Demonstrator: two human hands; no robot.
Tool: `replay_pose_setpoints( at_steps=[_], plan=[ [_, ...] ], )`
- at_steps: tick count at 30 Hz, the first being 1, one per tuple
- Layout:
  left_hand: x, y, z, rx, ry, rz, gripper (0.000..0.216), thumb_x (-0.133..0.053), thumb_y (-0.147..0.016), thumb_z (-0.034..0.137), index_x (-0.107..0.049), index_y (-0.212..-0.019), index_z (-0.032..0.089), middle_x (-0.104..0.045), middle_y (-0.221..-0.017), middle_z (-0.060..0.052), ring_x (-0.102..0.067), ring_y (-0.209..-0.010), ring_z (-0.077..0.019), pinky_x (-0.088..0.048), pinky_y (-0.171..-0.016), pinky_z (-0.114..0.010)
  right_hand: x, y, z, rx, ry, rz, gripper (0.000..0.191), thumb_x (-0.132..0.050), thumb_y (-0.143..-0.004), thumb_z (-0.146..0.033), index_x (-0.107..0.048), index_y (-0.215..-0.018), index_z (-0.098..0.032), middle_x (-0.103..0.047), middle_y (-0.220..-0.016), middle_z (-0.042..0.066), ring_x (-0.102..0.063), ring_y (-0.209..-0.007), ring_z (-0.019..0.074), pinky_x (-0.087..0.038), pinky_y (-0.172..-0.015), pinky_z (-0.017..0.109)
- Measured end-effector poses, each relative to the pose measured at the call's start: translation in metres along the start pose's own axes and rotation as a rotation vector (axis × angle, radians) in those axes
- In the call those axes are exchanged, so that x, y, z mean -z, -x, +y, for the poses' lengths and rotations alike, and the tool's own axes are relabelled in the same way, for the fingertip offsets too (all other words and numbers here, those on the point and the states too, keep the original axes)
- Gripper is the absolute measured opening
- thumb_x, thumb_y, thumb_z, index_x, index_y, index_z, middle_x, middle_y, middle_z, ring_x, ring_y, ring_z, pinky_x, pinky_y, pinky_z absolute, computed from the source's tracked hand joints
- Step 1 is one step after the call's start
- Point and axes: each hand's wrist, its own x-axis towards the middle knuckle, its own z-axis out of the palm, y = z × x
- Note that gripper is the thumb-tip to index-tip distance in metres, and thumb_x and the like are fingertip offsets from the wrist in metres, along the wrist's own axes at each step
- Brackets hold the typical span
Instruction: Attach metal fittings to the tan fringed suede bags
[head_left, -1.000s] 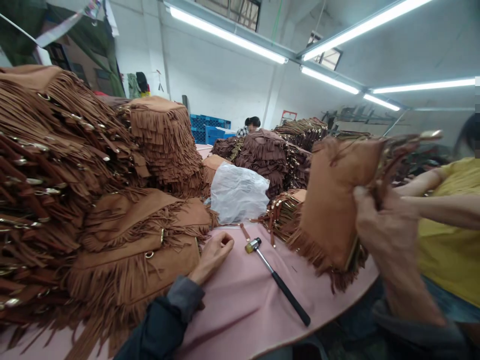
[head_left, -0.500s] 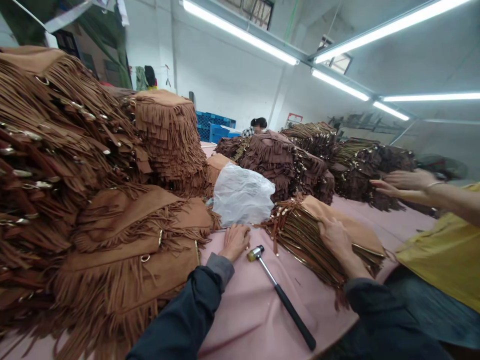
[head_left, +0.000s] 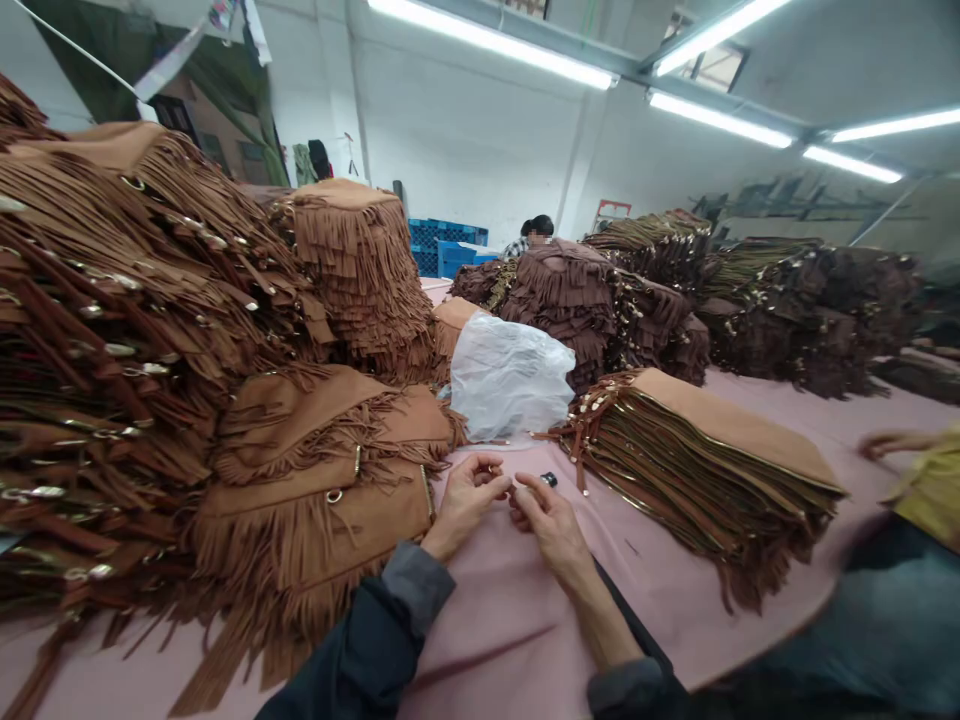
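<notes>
My left hand and my right hand meet fingertip to fingertip over the pink table cover. Both pinch a small item that is too small to name. Just beyond my right fingers the head of a hammer peeks out; its handle is hidden under my right forearm. A tan fringed bag lies just left of my left hand. A flat stack of tan bags with metal fittings lies to the right of my right hand.
A crumpled clear plastic bag sits behind my hands. Tall piles of brown fringed bags rise at the left and across the back. A co-worker in yellow stands at the right edge; another person sits far back.
My right hand left the tan stack and came to my left hand, covering the hammer. The co-worker's arms drew back to the right. The view has shifted slightly.
</notes>
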Motion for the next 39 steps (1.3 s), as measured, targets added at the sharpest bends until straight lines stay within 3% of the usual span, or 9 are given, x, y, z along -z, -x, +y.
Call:
replay_pose_setpoints(
  at_steps=[3, 8, 17, 24, 27, 31, 33, 36, 39],
  plan=[
    [0.005, 0.007, 0.000, 0.014, 0.001, -0.009, 0.041, -0.081, -0.071, 0.036, -0.059, -0.099, 0.015, -0.063, -0.078, 0.001, -0.064, -0.069, -0.0121, -0.054, -0.066, -0.024, -0.002, -0.001, 0.003, -0.062, -0.072, -0.052, 0.052, -0.073, -0.078, -0.056, -0.067, -0.109, -0.015, -0.064, -0.077, 0.002, -0.055, -0.058, 0.0117, -0.040, -0.050, 0.021],
    [-0.001, 0.002, 0.004, 0.104, -0.018, -0.097, 0.046, -0.071, -0.080, 0.049, -0.062, -0.105, 0.013, -0.071, -0.086, -0.007, -0.066, -0.064, -0.0134, -0.056, -0.063, -0.028, 0.011, -0.003, 0.003, -0.035, -0.028, 0.050, 0.048, -0.072, -0.077, -0.055, -0.072, -0.103, -0.014, -0.051, -0.056, -0.005, -0.043, -0.049, 0.0092, -0.034, -0.047, 0.020],
    [-0.001, 0.013, 0.002, 0.247, 0.034, -0.209, 0.039, -0.077, -0.074, 0.045, -0.064, -0.092, 0.012, -0.072, -0.080, -0.007, -0.067, -0.059, -0.0135, -0.053, -0.059, -0.025, 0.018, 0.003, 0.010, -0.011, -0.323, 0.149, 0.042, -0.082, -0.070, -0.051, -0.069, -0.090, -0.017, -0.062, -0.072, 0.000, -0.051, -0.056, 0.0095, -0.039, -0.051, 0.020],
    [-0.002, 0.012, -0.008, 0.181, -0.023, -0.219, 0.031, -0.074, -0.077, 0.039, -0.063, -0.091, 0.013, -0.067, -0.071, -0.003, -0.063, -0.060, -0.0132, -0.051, -0.063, -0.026, 0.012, 0.004, 0.014, 0.019, -0.042, 0.036, 0.049, -0.074, -0.075, -0.061, -0.071, -0.091, -0.015, -0.063, -0.066, 0.001, -0.052, -0.055, 0.0138, -0.040, -0.050, 0.024],
    [0.002, 0.012, -0.009, 0.106, -0.238, -0.121, 0.023, -0.061, -0.085, 0.035, -0.062, -0.095, 0.015, -0.067, -0.077, -0.004, -0.061, -0.062, -0.0137, -0.050, -0.063, -0.027, 0.009, 0.003, 0.017, 0.014, -0.022, 0.082, 0.053, -0.070, -0.077, -0.065, -0.071, -0.094, -0.015, -0.063, -0.069, 0.003, -0.055, -0.059, 0.0157, -0.043, -0.052, 0.024],
    [0.000, 0.000, -0.002, -0.161, -0.851, 0.026, 0.021, -0.047, -0.090, 0.023, -0.066, -0.100, 0.020, -0.069, -0.098, -0.008, -0.063, -0.094, -0.0206, -0.048, -0.088, -0.034, 0.003, 0.004, 0.020, 0.031, 0.040, 0.109, 0.053, -0.066, -0.078, -0.067, -0.071, -0.092, -0.016, -0.061, -0.067, 0.003, -0.056, -0.060, 0.0179, -0.044, -0.051, 0.026],
    [-0.007, -0.018, 0.003, -0.203, -1.097, -0.055, 0.024, -0.045, -0.092, 0.023, -0.067, -0.102, 0.021, -0.069, -0.106, -0.009, -0.060, -0.105, -0.0230, -0.045, -0.095, -0.035, 0.001, 0.006, 0.019, 0.076, 0.098, 0.095, 0.049, -0.065, -0.079, -0.066, -0.071, -0.092, -0.018, -0.063, -0.069, 0.004, -0.058, -0.063, 0.0198, -0.046, -0.053, 0.027],
    [-0.017, -0.058, 0.011, -0.128, -1.260, -0.205, 0.025, -0.047, -0.091, 0.023, -0.069, -0.104, 0.020, -0.071, -0.104, -0.010, -0.063, -0.102, -0.0233, -0.046, -0.091, -0.032, -0.001, 0.008, 0.018, 0.114, 0.146, 0.093, 0.045, -0.063, -0.082, -0.063, -0.071, -0.091, -0.020, -0.066, -0.075, 0.006, -0.059, -0.067, 0.0210, -0.047, -0.058, 0.028],
    [-0.007, -0.100, 0.026, -0.117, -1.303, -0.177, 0.035, -0.050, -0.087, 0.017, -0.064, -0.120, 0.016, -0.068, -0.116, -0.012, -0.062, -0.106, -0.0232, -0.045, -0.093, -0.030, 0.000, 0.009, 0.018, 0.111, 0.140, 0.113, 0.045, -0.061, -0.084, -0.062, -0.070, -0.092, -0.019, -0.066, -0.075, 0.006, -0.058, -0.065, 0.0201, -0.045, -0.056, 0.027]
  ],
)
